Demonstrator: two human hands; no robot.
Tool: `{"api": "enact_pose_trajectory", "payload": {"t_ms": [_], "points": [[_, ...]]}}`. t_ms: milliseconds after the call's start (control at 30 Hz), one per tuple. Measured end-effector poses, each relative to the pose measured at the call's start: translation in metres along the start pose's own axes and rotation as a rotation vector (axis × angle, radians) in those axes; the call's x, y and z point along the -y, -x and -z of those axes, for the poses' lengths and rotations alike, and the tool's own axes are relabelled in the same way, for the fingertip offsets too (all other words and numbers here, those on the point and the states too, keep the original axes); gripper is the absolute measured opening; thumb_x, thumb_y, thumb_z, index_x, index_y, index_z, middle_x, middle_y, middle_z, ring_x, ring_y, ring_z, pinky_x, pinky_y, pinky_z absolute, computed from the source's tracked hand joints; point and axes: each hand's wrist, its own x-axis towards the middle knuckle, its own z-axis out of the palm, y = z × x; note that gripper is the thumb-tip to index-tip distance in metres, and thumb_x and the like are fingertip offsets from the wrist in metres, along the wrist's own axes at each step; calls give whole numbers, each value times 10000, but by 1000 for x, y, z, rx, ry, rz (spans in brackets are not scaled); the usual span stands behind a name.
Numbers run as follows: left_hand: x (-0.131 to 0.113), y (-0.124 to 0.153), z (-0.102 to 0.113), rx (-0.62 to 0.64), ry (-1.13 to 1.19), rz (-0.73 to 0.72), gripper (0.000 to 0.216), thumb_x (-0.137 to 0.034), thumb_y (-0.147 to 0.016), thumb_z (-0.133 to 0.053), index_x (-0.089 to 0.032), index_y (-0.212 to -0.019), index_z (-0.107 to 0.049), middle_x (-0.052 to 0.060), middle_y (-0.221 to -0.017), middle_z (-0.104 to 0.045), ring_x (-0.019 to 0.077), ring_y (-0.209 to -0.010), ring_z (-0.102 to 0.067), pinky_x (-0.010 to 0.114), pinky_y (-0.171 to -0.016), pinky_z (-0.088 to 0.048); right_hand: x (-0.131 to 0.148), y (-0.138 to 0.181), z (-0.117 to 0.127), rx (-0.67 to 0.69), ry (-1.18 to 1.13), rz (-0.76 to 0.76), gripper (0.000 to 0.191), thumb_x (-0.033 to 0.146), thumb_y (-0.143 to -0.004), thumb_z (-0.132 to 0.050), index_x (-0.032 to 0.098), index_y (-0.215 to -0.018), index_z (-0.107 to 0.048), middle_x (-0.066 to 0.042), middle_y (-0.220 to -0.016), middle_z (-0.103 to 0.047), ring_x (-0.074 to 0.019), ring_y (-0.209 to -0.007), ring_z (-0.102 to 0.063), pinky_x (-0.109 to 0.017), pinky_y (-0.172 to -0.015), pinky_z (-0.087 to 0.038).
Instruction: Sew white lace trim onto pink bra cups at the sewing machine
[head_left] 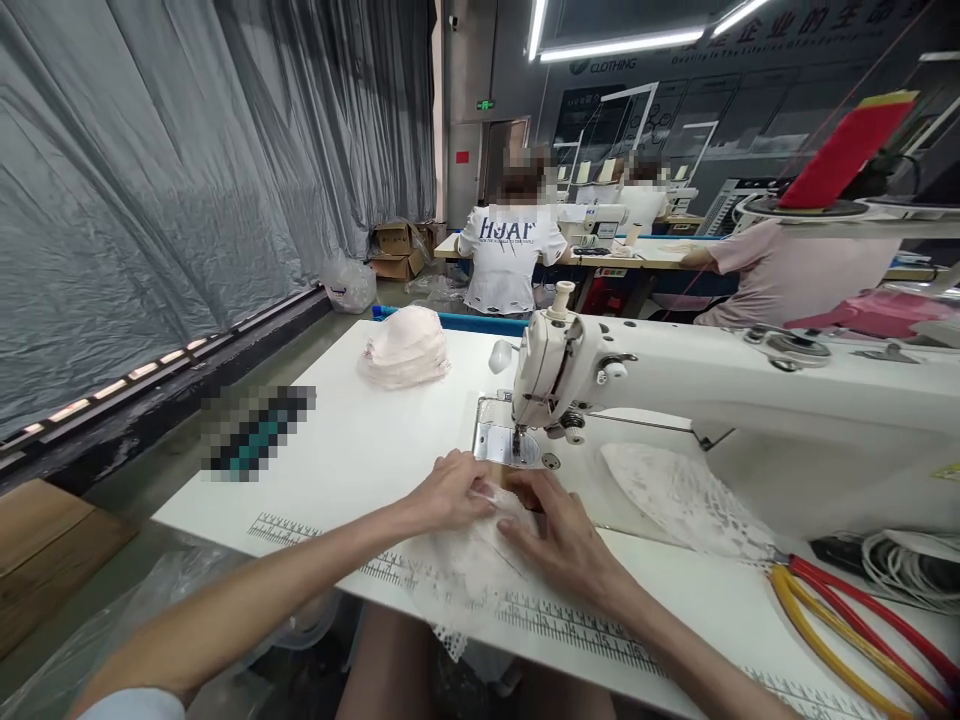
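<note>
A piece of white lace fabric (pixel 469 565) lies at the front of the sewing table and hangs over its edge. My left hand (pixel 454 492) pinches the fabric's upper left edge, just in front of the needle plate (pixel 495 445). On the other side, my right hand (pixel 559 525) has its fingers bent around the right part of the same fabric. Both hands are close together, below the presser foot (pixel 517 440) of the white sewing machine (pixel 551 375). Whether the fabric reaches under the foot is hidden by my fingers.
A stack of pale fabric pieces (pixel 407 348) sits at the table's far left. More lace (pixel 675 490) lies under the machine arm. Red and yellow-handled scissors (pixel 832 610) and a coiled cable (pixel 911 565) are at the right. Co-workers sit ahead, one in a white shirt (pixel 510 260).
</note>
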Motion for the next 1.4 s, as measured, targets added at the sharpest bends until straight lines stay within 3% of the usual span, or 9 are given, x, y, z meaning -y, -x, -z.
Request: {"api": "enact_pose_trajectory", "payload": {"t_ms": [67, 167, 300, 367, 467, 600, 733, 1033, 1400], "points": [[-6, 17, 3, -9, 87, -15, 154, -265, -768, -583, -146, -865, -571, 40, -923, -553, 195, -860, -515, 270, -695, -397, 7, 4, 1, 4, -92, -12, 219, 321, -822, -506, 195, -999, -533, -51, -913, -621, -210, -790, -579, -359, -708, -439], [-17, 48, 10, 34, 271, 10, 212, -275, -762, -597, -155, -932, -556, -1, -809, -562, 145, -727, -506, 231, -615, -368, 23, 15, 8, 65, -249, -16, 234, 359, -897, -415, 189, -852, -570, -12, -730, -589, -168, -669, -534, -285, -624, -413], [-25, 90, 4, 124, 581, 128, 621, -317, -618, -773, -197, -1165, -506, -25, -794, -559, 127, -719, -507, 215, -618, -369, 48, 45, 21, 217, -371, -40, 319, 414, -918, -425, 187, -759, -582, 7, -661, -534, -139, -630, -470, -240, -581, -369], [-25, 106, -8, 233, 824, 200, 631, -320, -581, -804, -165, -1134, -545, 3, -835, -580, 129, -745, -526, 228, -659, -395, 57, 65, 23, 322, -444, -94, 334, 429, -923, -427, 184, -763, -588, 7, -659, -528, -133, -625, -459, -232, -569, -361], [-21, 127, -34, 365, 1092, 310, 470, -320, -579, -806, -104, -953, -619, 34, -820, -602, 124, -719, -534, 238, -670, -410, 63, 93, 20, 424, -542, -157, 371, 453, -922, -427, 177, -728, -580, 1, -657, -520, -135, -629, -461, -233, -573, -363], [-12, 145, -60, 391, 1092, 352, 327, -341, -608, -788, -83, -747, -645, -1, -682, -544, 93, -639, -470, 204, -588, -357, 64, 121, 9, 525, -627, -226, 430, 497, -920, -403, 167, -693, -558, -3, -664, -494, -132, -614, -446, -239, -567, -361], [-4, 153, -72, 386, 1069, 278, 283, -344, -654, -758, -98, -773, -686, 1, -707, -571, 104, -672, -480, 208, -626, -370, 62, 134, -5, 570, -667, -307, 411, 517, -910, -409, 167, -774, -576, 1, -694, -487, -127, -630, -434, -230, -558, -355], [1, 157, -77, 379, 976, 345, 236, -300, -644, -742, -105, -772, -702, -2, -654, -600, 106, -627, -498, 211, -602, -363, 63, 129, -23, 560, -785, -451, 367, 517, -802, -580, 159, -720, -578, 12, -668, -496, -123, -642, -441, -230, -583, -358], [2, 150, -80, 391, 988, 350, 255, -314, -638, -747, -110, -784, -705, 21, -683, -618, 121, -649, -528, 221, -608, -386, 58, 132, -26, 555, -757, -472, 370, 530, -798, -581, 164, -745, -573, 9, -683, -498, -127, -648, -450, -232, -581, -363]]}}
